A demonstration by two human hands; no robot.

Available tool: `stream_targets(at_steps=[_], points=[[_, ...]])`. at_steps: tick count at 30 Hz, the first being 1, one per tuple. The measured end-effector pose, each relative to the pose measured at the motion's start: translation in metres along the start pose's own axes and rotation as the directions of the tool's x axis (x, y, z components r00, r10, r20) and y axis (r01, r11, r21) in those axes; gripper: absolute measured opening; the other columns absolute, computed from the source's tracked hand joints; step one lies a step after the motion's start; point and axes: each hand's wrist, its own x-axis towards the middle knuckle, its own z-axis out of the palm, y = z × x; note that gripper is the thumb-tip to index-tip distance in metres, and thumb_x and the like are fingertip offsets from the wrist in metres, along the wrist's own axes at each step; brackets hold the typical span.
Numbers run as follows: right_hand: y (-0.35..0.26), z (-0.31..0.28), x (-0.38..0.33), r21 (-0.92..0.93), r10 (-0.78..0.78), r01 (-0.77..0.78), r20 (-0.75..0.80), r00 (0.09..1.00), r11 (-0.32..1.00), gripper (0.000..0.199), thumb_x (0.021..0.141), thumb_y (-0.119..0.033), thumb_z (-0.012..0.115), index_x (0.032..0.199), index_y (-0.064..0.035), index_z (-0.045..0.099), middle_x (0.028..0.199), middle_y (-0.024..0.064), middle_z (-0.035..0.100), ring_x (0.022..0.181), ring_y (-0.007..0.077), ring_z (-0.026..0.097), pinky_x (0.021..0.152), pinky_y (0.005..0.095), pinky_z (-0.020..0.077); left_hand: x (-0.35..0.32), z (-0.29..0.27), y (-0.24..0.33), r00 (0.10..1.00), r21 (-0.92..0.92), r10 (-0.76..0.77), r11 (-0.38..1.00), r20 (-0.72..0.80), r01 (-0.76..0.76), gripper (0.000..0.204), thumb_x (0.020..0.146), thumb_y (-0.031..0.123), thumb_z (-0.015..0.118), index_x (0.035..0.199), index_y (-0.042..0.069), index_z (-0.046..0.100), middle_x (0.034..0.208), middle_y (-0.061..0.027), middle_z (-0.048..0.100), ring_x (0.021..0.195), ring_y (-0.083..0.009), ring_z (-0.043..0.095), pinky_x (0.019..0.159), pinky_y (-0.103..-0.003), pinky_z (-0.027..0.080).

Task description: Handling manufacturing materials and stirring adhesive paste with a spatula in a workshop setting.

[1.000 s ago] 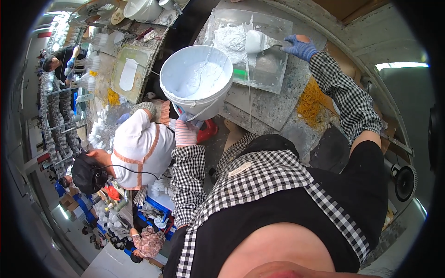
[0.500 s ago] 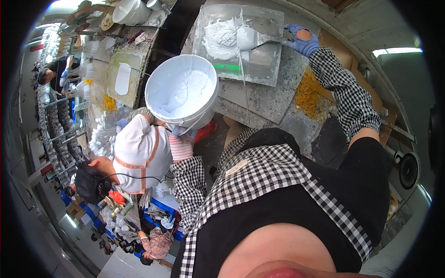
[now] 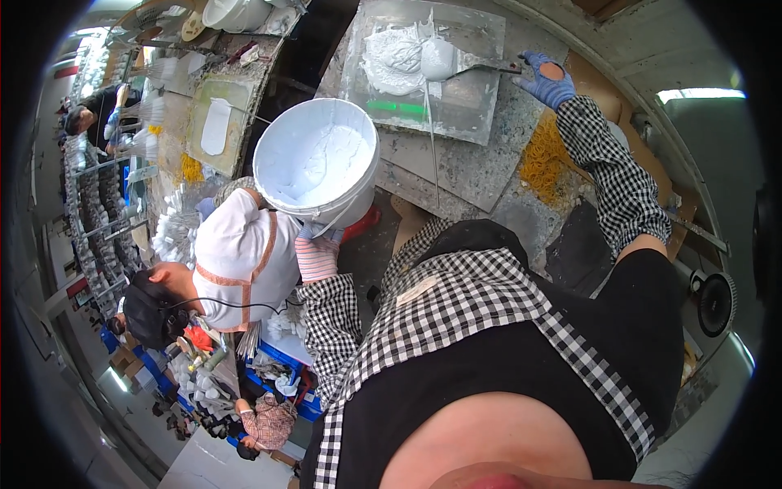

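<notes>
My left hand (image 3: 318,251), in a pink-striped glove, is closed at the lower side of a white bucket (image 3: 358,191), by its wire handle. The bucket is tilted, its mouth showing thick white paste (image 3: 314,167) inside. My right hand (image 3: 549,80), in a blue glove with a hole at its back, has its fingers apart beside the dark handle end of a scraper (image 3: 481,63). That scraper lies on a clear slab (image 3: 464,114), its blade covered by a lump of paste. A spread heap of white paste (image 3: 391,61) sits next to it, and a thin rod (image 3: 432,155) reaches over the slab's near edge.
Yellow rubber bands (image 3: 542,163) lie on the stained worktable (image 3: 489,175) near my right sleeve. At left, a co-worker in white (image 3: 244,253) bends close to the bucket, beside another table with a paste-coated board (image 3: 220,122). A round fan (image 3: 717,301) stands at right.
My right hand has drawn back to the right from the scraper, and more of its dark handle shows. The bucket stays in my left hand. My view has shifted slightly.
</notes>
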Motion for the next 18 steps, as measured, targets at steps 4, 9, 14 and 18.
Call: stream_targets(at_steps=[4,9,14,18], points=[[-0.004,0.001,0.014,-0.002,0.063,-0.063,0.039,0.997,0.998,0.073,0.079,-0.051,0.061,0.138,-0.0166,0.035,0.138,0.0113,0.042,0.126,0.0286,0.041,0.105,0.0401,0.0350,-0.006,-0.002,-0.004,1.000,-0.033,0.000,0.999,0.021,0.000,0.051,0.080,0.023,0.060,0.126,0.005,0.047,0.128,-0.0119,0.051,0.121,-0.0283,0.045,0.103,-0.049,0.034],[-0.007,0.009,0.028,-0.004,0.035,-0.035,-0.008,0.999,0.999,0.073,0.076,-0.043,0.067,0.134,-0.0110,0.038,0.131,0.0158,0.048,0.120,0.0293,0.048,0.101,0.0387,0.0378,-0.008,-0.004,-0.013,0.999,-0.073,-0.003,0.997,-0.043,0.000,0.054,0.072,0.013,0.058,0.125,0.004,0.047,0.126,-0.0151,0.050,0.119,-0.0321,0.045,0.100,-0.052,0.037],[-0.018,0.004,0.043,0.202,0.001,-0.057,0.265,0.964,0.978,0.069,0.074,-0.045,0.069,0.125,-0.0058,0.045,0.117,0.0173,0.058,0.108,0.0334,0.056,0.093,0.0388,0.0433,-0.015,-0.009,-0.020,1.000,0.033,-0.005,0.999,0.024,0.005,0.056,0.076,0.021,0.057,0.128,0.005,0.045,0.131,-0.0129,0.047,0.123,-0.0305,0.042,0.103,-0.050,0.034],[-0.037,-0.029,0.049,0.075,-0.143,0.129,0.227,0.963,0.989,0.059,0.074,-0.048,0.067,0.111,-0.0025,0.057,0.103,0.0179,0.064,0.097,0.0321,0.060,0.084,0.0398,0.0459,-0.020,-0.011,-0.027,1.000,-0.002,-0.014,1.000,0.007,0.014,0.059,0.071,0.015,0.054,0.129,0.007,0.044,0.130,-0.0090,0.048,0.119,-0.0272,0.048,0.100,-0.047,0.038]])
